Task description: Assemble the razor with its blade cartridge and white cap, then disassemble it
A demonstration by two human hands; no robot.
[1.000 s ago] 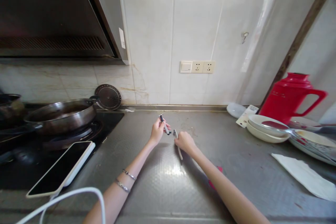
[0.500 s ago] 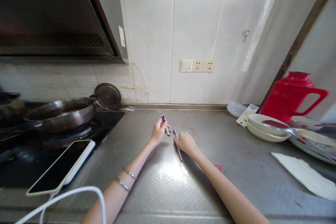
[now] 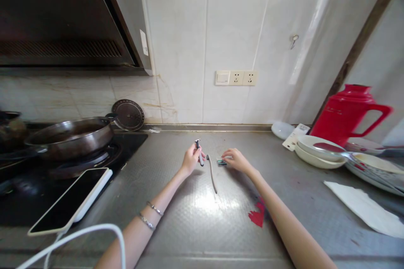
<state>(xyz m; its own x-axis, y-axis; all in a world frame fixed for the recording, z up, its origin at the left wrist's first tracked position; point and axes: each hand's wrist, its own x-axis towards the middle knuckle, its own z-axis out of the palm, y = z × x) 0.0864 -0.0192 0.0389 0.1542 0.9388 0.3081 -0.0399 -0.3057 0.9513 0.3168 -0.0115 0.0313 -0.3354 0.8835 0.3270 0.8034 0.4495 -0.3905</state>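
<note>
My left hand point(image 3: 191, 159) is closed around a razor point(image 3: 200, 154) with a grey and black handle, held upright with its head at the top. Just right of it, a toothbrush point(image 3: 212, 174) with a dark head and a beige handle lies lengthwise on the steel counter point(image 3: 189, 218). Small green and black batteries point(image 3: 221, 162) lie side by side to the right of the toothbrush. My right hand point(image 3: 236, 160) is over their right end, its fingers bent and apart; whether the fingertips touch them is hard to tell.
A red heart-shaped piece point(image 3: 257, 215) lies by my right forearm. On the left are a phone point(image 3: 72, 199) with a white cable point(image 3: 94, 228) and a pan point(image 3: 72, 134) on the stove. To the right stand bowls point(image 3: 318, 157), a red thermos point(image 3: 345, 113) and a white paper sheet point(image 3: 362, 208).
My right hand has let go of the toothbrush and shifted right and slightly up, to the batteries, which now show. My left hand keeps the razor in nearly the same place.
</note>
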